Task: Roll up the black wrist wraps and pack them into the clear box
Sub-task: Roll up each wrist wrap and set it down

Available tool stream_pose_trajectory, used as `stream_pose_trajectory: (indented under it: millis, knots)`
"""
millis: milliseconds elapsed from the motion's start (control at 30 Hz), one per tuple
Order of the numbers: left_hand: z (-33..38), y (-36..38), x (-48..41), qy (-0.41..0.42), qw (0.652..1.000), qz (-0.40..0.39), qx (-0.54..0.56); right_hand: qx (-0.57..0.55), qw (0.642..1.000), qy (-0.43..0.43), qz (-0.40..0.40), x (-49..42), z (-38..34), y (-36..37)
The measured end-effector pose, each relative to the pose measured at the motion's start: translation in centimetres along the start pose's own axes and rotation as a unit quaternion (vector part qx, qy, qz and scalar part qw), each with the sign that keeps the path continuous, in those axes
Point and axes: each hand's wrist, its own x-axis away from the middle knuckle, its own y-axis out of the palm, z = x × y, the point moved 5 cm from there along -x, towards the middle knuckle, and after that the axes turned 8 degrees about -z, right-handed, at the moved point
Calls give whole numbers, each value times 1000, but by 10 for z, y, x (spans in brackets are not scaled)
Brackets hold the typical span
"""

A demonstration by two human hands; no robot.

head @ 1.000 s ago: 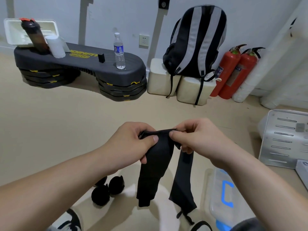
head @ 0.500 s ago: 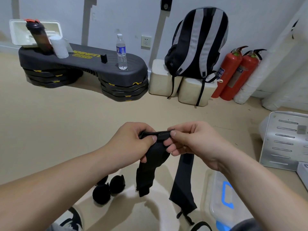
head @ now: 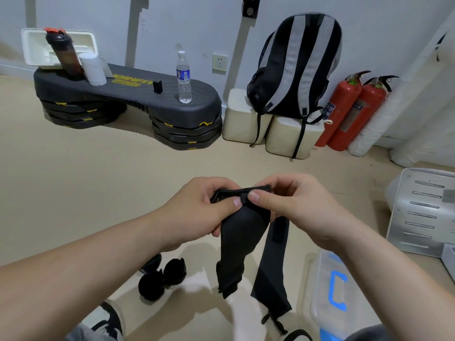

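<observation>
A black wrist wrap (head: 236, 239) hangs in front of me, its top end folded over between both hands. My left hand (head: 197, 212) pinches the folded end from the left with thumb and fingers. My right hand (head: 293, 205) pinches it from the right, thumb on top. A second black strip (head: 273, 271) hangs lower from under my right hand, with a loop at its bottom end. The clear box (head: 327, 289) with blue latches lies on the floor at the lower right, partly hidden by my right forearm. Several rolled black wraps (head: 162, 276) lie on the floor below my left forearm.
A black step platform (head: 138, 99) carries a water bottle (head: 184, 77), a shaker and a white cup. A striped backpack (head: 295, 67) sits on cream blocks by the wall, beside two red extinguishers (head: 349, 109). A white perforated panel (head: 423, 207) lies at the right. My shoe (head: 108, 321) shows at the bottom.
The hanging tail of the wrap has grown shorter as the top end was rolled between my fingers. Both hands have stayed in nearly the same place.
</observation>
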Motion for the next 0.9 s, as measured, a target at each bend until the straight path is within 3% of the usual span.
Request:
stream_pose_trajectory:
  millis: [100, 300, 500, 900]
  knots:
    - [1, 1, 1, -7, 1000, -7, 4, 37, 999, -21, -25, 2, -1, 9]
    - [-2, 3, 1, -24, 999, 41, 19, 117, 991, -21, 55, -5, 5, 13]
    - [0, -12, -1, -19, 988, 131, 77, 76, 993, 9, 91, -9, 12, 9]
    - [3, -4, 4, 29, 987, 148, 48, 52, 995, 8, 82, -8, 12, 11]
